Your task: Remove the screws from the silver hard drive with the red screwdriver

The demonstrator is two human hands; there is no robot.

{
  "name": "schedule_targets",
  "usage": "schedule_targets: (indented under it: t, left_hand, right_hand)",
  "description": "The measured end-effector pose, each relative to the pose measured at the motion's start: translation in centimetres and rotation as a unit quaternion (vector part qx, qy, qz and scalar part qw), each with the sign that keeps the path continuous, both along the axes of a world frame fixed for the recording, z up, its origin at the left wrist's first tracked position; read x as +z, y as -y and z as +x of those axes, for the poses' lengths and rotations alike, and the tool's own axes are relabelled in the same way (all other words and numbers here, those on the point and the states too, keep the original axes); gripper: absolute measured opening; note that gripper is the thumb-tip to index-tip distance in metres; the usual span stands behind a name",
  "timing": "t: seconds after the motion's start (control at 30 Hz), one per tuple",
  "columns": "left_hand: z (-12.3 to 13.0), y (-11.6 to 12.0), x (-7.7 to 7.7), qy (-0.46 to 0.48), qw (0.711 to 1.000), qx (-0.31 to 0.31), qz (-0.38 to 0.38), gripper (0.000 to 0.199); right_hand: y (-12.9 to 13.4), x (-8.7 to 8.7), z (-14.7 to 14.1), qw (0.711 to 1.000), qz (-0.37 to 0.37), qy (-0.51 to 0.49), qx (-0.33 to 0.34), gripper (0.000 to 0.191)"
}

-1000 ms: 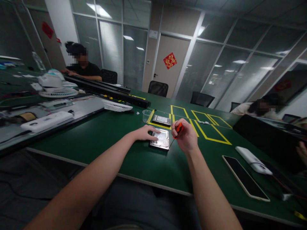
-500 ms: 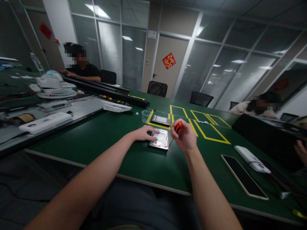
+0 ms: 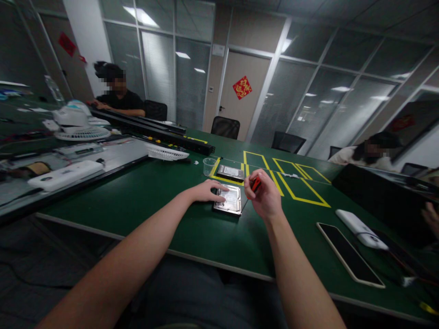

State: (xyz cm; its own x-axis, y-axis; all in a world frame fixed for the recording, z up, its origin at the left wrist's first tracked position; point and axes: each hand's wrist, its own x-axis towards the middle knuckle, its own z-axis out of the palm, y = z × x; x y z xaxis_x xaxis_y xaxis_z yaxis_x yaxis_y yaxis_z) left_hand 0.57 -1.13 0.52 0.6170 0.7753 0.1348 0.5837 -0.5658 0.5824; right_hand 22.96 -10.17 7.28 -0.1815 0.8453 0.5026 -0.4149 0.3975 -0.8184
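A silver hard drive (image 3: 233,199) lies flat on the green table (image 3: 137,192) in front of me. My left hand (image 3: 206,191) rests on its left side, fingers spread across the top. In my right hand (image 3: 263,192) is a screwdriver (image 3: 255,184) with a red-orange and black handle, the fingers wrapped round it. Its thin shaft slants down to the drive's front right corner. Just behind, a second hard drive (image 3: 230,172) sits within a yellow tape outline, beside a clear plastic cup (image 3: 208,167).
A phone (image 3: 350,253) and a white device (image 3: 361,229) lie at the right, near a large black case (image 3: 384,196). Panel parts, a white power bank-like device (image 3: 66,175) and a fan grille (image 3: 168,153) are on the left. Two people sit across the table.
The screwdriver handle has turned slightly in my right hand. My left hand and the drive look unmoved.
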Motion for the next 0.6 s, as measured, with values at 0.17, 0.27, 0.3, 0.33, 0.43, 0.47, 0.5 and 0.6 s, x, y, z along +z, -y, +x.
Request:
schedule_targets:
  t: [0.17, 0.27, 0.3, 0.33, 0.43, 0.47, 0.5, 0.6]
  left_hand:
    - [-0.01, 0.19, 0.25, -0.005, 1.0, 0.006, -0.015, 0.066]
    - [0.0, 0.25, 0.32, -0.007, 1.0, 0.004, -0.009, 0.065]
    - [-0.01, 0.23, 0.31, -0.005, 1.0, 0.001, -0.005, 0.065]
    - [-0.02, 0.2, 0.27, -0.002, 1.0, -0.002, -0.002, 0.066]
    - [-0.09, 0.1, 0.12, 0.014, 1.0, -0.013, 0.01, 0.072]
    - [-0.12, 0.09, 0.09, 0.018, 1.0, -0.013, 0.012, 0.073]
    - [-0.14, 0.11, 0.08, 0.02, 1.0, -0.011, 0.013, 0.076]
    - [-0.17, 0.27, 0.17, 0.021, 1.0, 0.006, 0.001, 0.088]
  right_hand:
    - [-0.16, -0.1, 0.09, 1.0, 0.005, -0.004, -0.005, 0.024]
    - [-0.16, -0.26, 0.07, 1.0, 0.017, -0.014, -0.017, 0.018]
    - [-0.15, -0.31, 0.05, 0.999, 0.021, -0.016, -0.019, 0.016]
    - [-0.13, -0.36, 0.04, 0.999, 0.023, -0.015, -0.018, 0.016]
    - [-0.08, -0.43, 0.01, 1.0, 0.022, -0.008, -0.014, 0.016]
    - [-0.07, -0.43, 0.01, 1.0, 0.021, -0.007, -0.013, 0.015]
    - [-0.06, -0.42, 0.0, 1.0, 0.021, -0.006, -0.013, 0.015]
    - [-0.05, -0.36, -0.01, 1.0, 0.021, -0.012, -0.011, 0.014]
